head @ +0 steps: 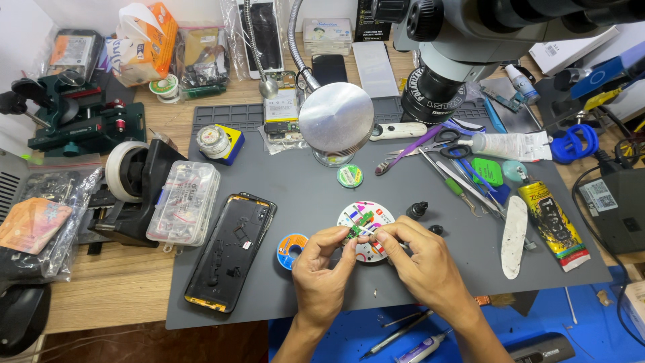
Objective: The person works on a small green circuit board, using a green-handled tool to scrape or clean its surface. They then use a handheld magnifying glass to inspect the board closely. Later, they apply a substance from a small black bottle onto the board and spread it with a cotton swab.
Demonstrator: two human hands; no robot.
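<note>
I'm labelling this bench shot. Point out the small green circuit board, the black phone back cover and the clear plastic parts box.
small green circuit board [354, 225], head view, its middle between the fingertips.
black phone back cover [228, 252], head view, inner face.
clear plastic parts box [184, 202], head view, lid centre.

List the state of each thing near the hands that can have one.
left hand: pinching the small green circuit board
right hand: gripping a thin tool against the board
small green circuit board: held above the round white tray
phone back shell: lying flat, opened, inside up
clear plastic parts box: lid closed
</note>
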